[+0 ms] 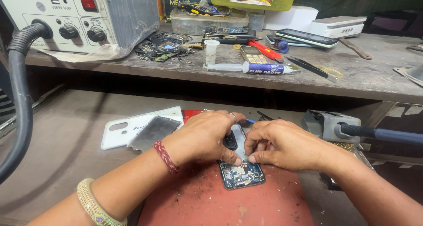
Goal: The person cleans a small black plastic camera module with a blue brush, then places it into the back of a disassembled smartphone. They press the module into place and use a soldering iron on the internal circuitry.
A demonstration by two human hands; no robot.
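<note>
An opened phone (240, 173) with its blue circuit board showing lies on a red work mat (207, 199). My left hand (202, 135) rests over the phone's upper part, thumb pressing down on the board near its middle. My right hand (282, 142) sits beside it, fingers curled, fingertips pinching at the same spot on the board. What the fingertips hold is too small to see. A thin blue tool tip (250, 120) pokes out behind the hands.
A white phone back cover (121, 131) and a grey panel (154, 131) lie left of the hands. A soldering iron stand (328, 124) sits at the right. The upper shelf (361, 76) carries a hot-air station (79, 19), a flux syringe (251, 68), phones and tools. A black hose (20, 98) hangs left.
</note>
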